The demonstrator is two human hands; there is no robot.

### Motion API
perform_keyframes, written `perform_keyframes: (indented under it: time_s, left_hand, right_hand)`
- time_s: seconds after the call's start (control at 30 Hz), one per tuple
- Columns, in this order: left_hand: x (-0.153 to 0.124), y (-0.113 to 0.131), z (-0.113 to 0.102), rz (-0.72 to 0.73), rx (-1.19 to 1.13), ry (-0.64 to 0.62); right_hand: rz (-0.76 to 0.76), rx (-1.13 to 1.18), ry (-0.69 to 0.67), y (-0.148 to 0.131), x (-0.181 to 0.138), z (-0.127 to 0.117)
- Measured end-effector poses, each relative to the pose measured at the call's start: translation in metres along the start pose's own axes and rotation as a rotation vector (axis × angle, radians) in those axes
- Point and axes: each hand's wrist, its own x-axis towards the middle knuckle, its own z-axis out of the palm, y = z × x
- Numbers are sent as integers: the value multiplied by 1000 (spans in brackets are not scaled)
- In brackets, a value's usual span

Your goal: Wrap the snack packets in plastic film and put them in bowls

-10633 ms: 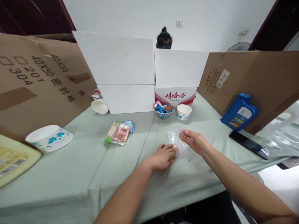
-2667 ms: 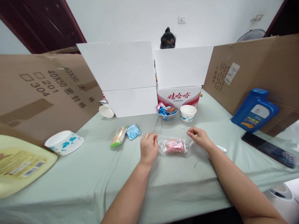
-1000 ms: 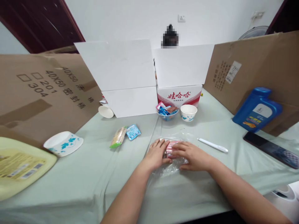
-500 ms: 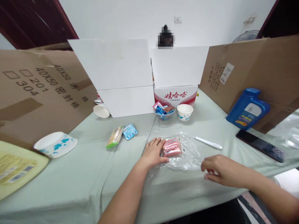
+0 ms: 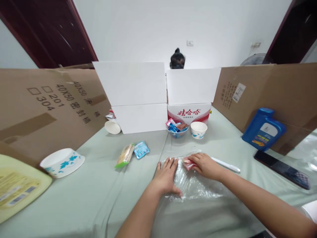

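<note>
Left grip (image 5: pixel 166 177) splayed, right grip (image 5: pixel 207 166) clasping packet (image 5: pixel 188 164)

At my feed's lower center, I count two hands (image 5: pixel 165 180) (image 5: pixel 205 165), one plastic sheet (image 5: pixel 190 185); across the frame, three white bowls (image 5: pixel 63 162) (image 5: pixel 112 127) (image 5: pixel 198 133), two bottles (image 5: pixel 19 188) (image 5: pixel 264 130), two brown cartons (image 5: pixel 24 107) (image 5: pixel 292 99); at right, one pen (image 5: pixel 226 165), one phone (image 5: pixel 281 169).

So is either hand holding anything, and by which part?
The right hand holds the pink packet by its right side; the exact grip is partly hidden. The left hand grips nothing, lying spread on the clear plastic.
</note>
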Motion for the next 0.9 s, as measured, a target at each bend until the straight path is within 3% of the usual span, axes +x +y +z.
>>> perform_keyframes:
  time_s: [0.13,0.23,0.33,0.47,0.57,0.67,0.77,0.9]
  left_hand:
    - [2,-3,4,18,-11,6]
    - [3,-5,6,38,-21,14]
    - [3,-6,8,51,-33,26]
    - [5,-8,13,57,-35,36]
    - [7,-11,18,69,-32,56]
    - [7,-13,20,88,-33,80]
    - [6,-13,18,91,-34,71]
    - [3,-10,12,81,-37,60]
  right_hand:
    - [133,13,26,34,-4,-18]
    - [241,48,72,46,13,-40]
    - [377,3,222,47,56,-72]
    - [381,-72,316,39,135,-102]
    - [329,-106,275,34,181,-91]
    - [306,-112,139,33,202,-62]
    - [328,-108,78,32,204,-45]
    - [357,-112,173,17,174,-43]
